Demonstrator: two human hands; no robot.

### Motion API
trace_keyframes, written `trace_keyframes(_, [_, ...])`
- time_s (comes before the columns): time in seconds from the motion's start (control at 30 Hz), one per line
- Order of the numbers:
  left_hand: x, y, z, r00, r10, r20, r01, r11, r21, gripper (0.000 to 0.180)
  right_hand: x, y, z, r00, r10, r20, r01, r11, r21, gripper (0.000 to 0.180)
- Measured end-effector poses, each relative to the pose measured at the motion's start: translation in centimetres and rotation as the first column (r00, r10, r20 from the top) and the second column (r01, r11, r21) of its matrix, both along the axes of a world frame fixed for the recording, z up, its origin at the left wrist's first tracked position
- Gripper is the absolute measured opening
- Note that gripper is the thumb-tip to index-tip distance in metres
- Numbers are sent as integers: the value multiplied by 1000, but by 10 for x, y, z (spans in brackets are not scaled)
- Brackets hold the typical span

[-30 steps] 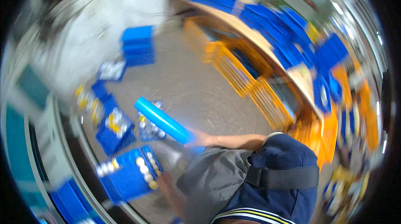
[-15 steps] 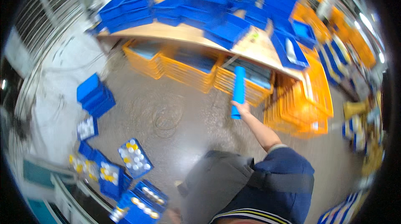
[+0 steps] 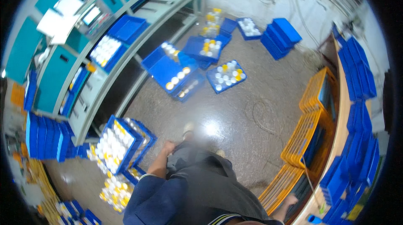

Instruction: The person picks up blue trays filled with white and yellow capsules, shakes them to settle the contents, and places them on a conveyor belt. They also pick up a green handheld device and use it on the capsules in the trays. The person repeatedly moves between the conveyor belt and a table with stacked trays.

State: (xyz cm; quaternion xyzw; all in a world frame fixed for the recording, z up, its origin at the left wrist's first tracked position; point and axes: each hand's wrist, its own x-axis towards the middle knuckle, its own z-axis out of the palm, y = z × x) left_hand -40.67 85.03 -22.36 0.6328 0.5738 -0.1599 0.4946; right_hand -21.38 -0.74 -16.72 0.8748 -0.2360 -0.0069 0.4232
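Hanging loose and empty, the left hand (image 3: 168, 146) nears a blue tray (image 3: 114, 143) of white pots; right hand (image 3: 290, 201) rests open on a surface (stacked trays within reach).

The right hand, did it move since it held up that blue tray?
Yes. The right hand has come down beside the orange crates by the bench, and it holds no tray now.

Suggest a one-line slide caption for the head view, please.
Left hand hangs empty near a blue tray of white and yellow cups; right hand by orange crates.
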Motion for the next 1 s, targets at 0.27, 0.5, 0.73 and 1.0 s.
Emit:
trace_keyframes(0.27, [-125, 11, 29, 893, 450, -1, -449, 892, -55, 34, 24, 519, -17, 563, 706, -430, 560, 57, 826, 58])
trace_keyframes(0.5, [-199, 72, 18, 630, 776, -31, -770, 619, -154, 35, 99, 704, -12, 624, 683, -381, 629, -149, 763, 24])
trace_keyframes(0.73, [-211, 158, -13, 450, 893, -7, -849, 425, -314, 21, 163, 748, 0, 656, 630, -416, 712, -334, 618, 32])
trace_keyframes(1.0, [-117, 400, 0, 485, 780, 395, -694, 618, -368, 15, 243, 931, -121, 110, 907, -408, 629, 254, 734, 20])
